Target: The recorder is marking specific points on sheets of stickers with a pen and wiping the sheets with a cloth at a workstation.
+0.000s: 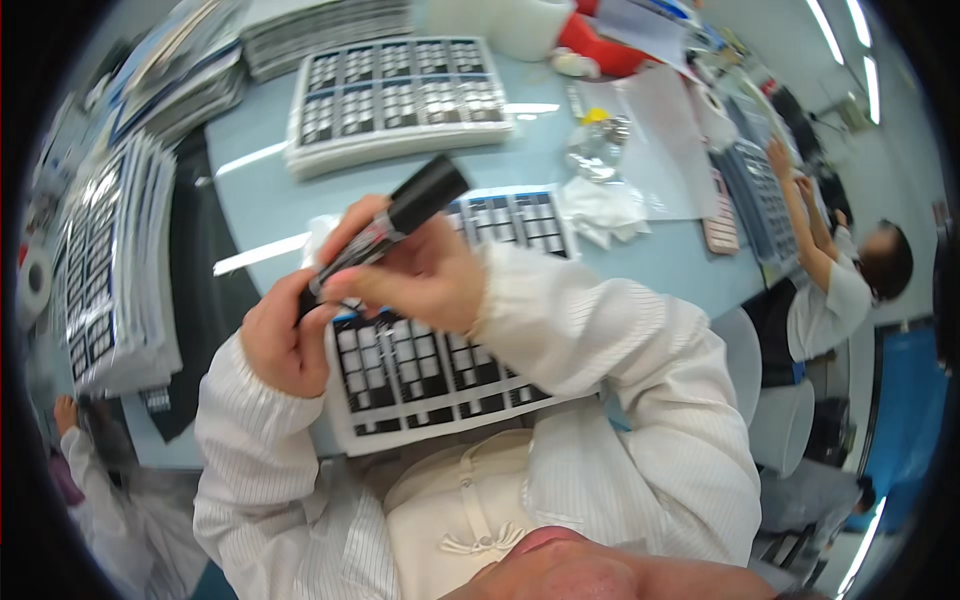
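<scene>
A thick black marker pen (pixel 425 195) slants between my two hands, its wide end pointing up and to the right. My right hand (pixel 430 275) is closed around its barrel. Lower down, the fingers of my left hand (pixel 285 335) pinch the marker's narrower end, part of which they hide. Under my hands lies a printed sheet (pixel 400 425) with rows of black and white blocks; my right hand and sleeve cover its middle.
A thick stack of similar sheets (pixel 400 130) lies farther back, another stack (pixel 115 270) at the left. Right of my hands are crumpled white tissue (pixel 605 210), a clear round container (pixel 600 150) and a pink phone-like object (pixel 720 215). A co-worker (pixel 835 300) sits at the right.
</scene>
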`<move>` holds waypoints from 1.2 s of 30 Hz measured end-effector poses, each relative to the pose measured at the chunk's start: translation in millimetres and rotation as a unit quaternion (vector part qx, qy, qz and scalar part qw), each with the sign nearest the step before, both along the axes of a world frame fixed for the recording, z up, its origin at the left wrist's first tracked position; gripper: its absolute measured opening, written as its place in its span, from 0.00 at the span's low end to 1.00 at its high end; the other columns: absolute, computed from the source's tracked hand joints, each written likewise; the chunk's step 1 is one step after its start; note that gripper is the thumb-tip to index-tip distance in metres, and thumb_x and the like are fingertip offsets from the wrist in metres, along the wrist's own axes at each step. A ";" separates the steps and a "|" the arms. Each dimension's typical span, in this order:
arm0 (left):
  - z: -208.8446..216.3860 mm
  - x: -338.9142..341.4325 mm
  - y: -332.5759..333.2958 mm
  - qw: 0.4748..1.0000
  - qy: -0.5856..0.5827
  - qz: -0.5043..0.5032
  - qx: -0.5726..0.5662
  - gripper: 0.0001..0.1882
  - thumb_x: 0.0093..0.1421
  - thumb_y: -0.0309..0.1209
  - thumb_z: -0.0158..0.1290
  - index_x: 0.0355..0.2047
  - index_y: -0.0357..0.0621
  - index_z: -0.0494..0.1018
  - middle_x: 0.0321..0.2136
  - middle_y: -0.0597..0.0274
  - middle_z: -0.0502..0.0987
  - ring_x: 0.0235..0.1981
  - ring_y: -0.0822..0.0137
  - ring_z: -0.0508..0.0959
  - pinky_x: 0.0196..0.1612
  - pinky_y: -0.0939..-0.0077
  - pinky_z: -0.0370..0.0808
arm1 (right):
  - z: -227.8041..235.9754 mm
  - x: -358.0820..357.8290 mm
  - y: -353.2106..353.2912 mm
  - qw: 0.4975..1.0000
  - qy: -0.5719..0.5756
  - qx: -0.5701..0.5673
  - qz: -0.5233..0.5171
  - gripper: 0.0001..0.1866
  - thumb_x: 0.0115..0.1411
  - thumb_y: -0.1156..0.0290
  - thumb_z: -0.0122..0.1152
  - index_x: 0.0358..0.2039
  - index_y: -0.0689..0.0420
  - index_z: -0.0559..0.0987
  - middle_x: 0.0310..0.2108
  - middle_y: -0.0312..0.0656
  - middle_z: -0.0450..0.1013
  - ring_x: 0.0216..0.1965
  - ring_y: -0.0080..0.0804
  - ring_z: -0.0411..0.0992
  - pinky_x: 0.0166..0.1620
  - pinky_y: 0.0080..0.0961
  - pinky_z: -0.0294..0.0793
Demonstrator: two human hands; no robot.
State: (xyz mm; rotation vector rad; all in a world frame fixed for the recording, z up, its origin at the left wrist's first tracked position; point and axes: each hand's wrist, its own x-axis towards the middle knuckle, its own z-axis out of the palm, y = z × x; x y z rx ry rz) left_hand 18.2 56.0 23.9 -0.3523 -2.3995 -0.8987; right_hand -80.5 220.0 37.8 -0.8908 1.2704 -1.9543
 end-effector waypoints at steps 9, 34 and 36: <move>-3.9 0.4 4.5 0.982 -0.107 -0.049 0.147 0.20 0.66 0.42 0.37 0.35 0.34 0.65 0.13 0.70 0.63 0.13 0.80 0.61 0.18 0.85 0.56 | 5.5 -7.0 -4.0 0.995 0.009 -0.083 0.058 0.09 0.54 0.79 0.60 0.35 0.60 0.71 0.29 0.37 0.71 0.33 0.21 0.71 0.38 0.18 0.71; -29.6 -41.5 -54.0 0.957 -0.258 0.093 0.094 0.18 0.60 0.34 0.46 0.16 0.36 0.68 0.14 0.63 0.67 0.19 0.73 0.65 0.26 0.78 0.60 | 35.7 -363.5 420.5 0.667 0.020 0.254 -0.700 0.21 0.56 0.50 0.57 0.31 0.59 0.77 0.22 0.37 0.74 0.15 0.20 0.65 0.18 0.18 0.66; -24.3 -40.7 -55.0 0.951 -0.282 0.085 0.098 0.19 0.60 0.34 0.45 0.15 0.36 0.68 0.14 0.63 0.67 0.19 0.73 0.65 0.25 0.78 0.61 | 30.6 -374.7 421.7 0.644 0.033 0.302 -0.702 0.23 0.54 0.49 0.61 0.28 0.60 0.75 0.21 0.37 0.72 0.13 0.20 0.62 0.17 0.18 0.64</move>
